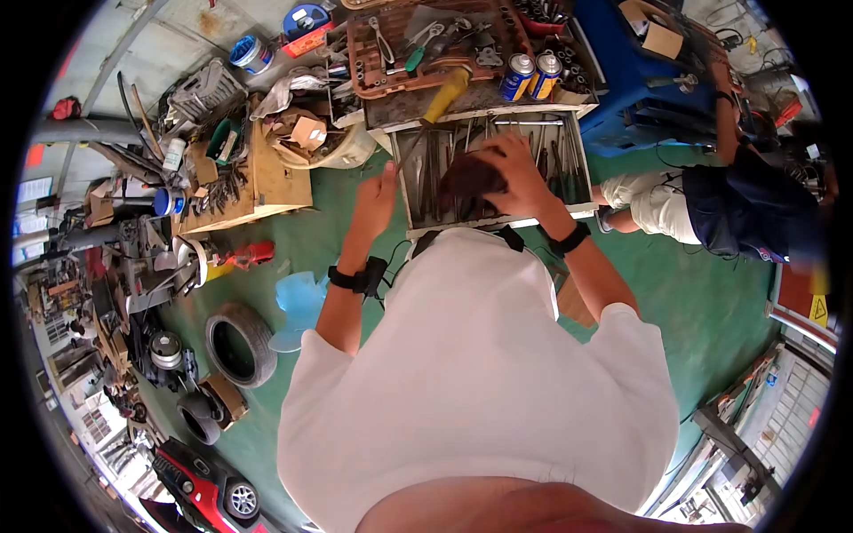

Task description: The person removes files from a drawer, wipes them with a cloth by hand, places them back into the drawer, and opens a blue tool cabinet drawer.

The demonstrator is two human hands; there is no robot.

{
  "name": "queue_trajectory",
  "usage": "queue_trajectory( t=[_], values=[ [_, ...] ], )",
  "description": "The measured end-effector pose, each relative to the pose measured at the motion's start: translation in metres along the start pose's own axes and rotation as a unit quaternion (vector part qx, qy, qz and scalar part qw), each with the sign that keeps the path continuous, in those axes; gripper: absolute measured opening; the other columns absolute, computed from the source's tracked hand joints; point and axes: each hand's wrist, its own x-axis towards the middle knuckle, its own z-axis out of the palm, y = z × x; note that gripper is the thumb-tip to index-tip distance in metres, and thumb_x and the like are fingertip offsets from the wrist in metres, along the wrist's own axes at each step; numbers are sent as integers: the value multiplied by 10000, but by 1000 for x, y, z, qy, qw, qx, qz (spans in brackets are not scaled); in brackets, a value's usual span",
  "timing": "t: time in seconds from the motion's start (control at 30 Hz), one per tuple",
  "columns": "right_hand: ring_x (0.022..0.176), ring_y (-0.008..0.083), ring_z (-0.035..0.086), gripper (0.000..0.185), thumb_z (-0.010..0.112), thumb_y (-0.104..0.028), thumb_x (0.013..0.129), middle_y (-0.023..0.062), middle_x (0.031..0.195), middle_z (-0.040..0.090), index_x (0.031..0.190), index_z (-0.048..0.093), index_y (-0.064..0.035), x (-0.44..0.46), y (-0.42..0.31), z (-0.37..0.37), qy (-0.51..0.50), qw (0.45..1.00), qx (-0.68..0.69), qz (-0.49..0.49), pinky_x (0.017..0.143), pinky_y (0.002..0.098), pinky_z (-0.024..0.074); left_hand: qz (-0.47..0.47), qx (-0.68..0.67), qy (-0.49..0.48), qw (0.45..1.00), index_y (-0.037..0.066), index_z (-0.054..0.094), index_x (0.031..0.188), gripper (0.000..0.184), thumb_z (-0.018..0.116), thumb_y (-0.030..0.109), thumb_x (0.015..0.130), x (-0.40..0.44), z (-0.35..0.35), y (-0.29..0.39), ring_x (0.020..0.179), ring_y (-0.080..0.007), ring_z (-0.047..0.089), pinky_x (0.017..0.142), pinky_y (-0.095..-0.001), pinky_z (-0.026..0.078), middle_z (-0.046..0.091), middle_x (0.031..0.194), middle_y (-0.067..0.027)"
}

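Note:
My left hand (377,197) is closed at the left edge of an open drawer (404,191). Its fingers pinch the thin shaft end of a screwdriver with a yellow handle (447,95), which points up and away over the bench edge. Over the drawer, my right hand (517,176) is curled around a dark red cloth (471,185). Long tools, among them screwdrivers (558,164), lie in the drawer below, partly hidden by the cloth and that hand.
On the bench are an orange-brown tool tray (364,67) and two spray cans (518,78). A bin (342,153) stands left, beside a cluttered wooden cabinet (283,182). Another person (684,204) works at the right by a blue cabinet (604,107). Tyres (263,342) lie on the floor.

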Motion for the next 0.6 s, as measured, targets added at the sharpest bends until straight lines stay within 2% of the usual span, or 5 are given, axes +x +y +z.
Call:
queue_trajectory(
  t=[0.07, 0.1, 0.23, 0.33, 0.6],
  values=[
    [1144, 286, 534, 569, 774, -161, 679, 81, 1217, 574, 1217, 598, -101, -24, 44, 49, 36, 949, 263, 168, 1031, 442, 382, 14, -22, 28, 999, 26, 390, 640, 603, 382, 475, 1043, -6, -4, -3, 550, -148, 300, 514, -342, 288, 342, 573, -43],
    [1095, 285, 569, 571, 767, -148, 712, 81, 1168, 598, 1243, 571, -70, -18, 40, 50, 72, 804, 493, 326, 999, 415, 424, 26, -58, 31, 998, 4, 401, 673, 564, 423, 434, 1038, -9, -5, -1, 570, -141, 284, 507, -348, 281, 318, 586, -45],
    [1140, 274, 579, 542, 570, -387, 866, 112, 1200, 618, 1302, 535, -66, 17, 17, 18, 217, 491, 806, 250, 1021, 420, 428, 77, -126, 12, 989, -2, 403, 710, 490, 493, 360, 1027, -15, -3, 9, 587, -106, 266, 493, -328, 257, 272, 614, -23],
    [1245, 292, 508, 595, 486, -490, 902, 103, 1300, 565, 1344, 503, -92, 46, 8, -6, 163, 387, 888, 186, 1071, 497, 371, 97, -123, -22, 987, 0, 421, 697, 473, 521, 332, 1019, -17, 1, 18, 581, -97, 266, 487, -319, 254, 268, 610, -11],
    [1366, 420, 367, 544, 331, -536, 989, -9, 1252, 506, 1332, 455, -132, 65, -6, -15, 50, 356, 932, -44, 1086, 701, 271, 112, -139, -126, 976, 57, 383, 651, 476, 522, 321, 1022, -23, 4, 34, 575, -63, 255, 492, -288, 213, 292, 594, 45]
  ],
)
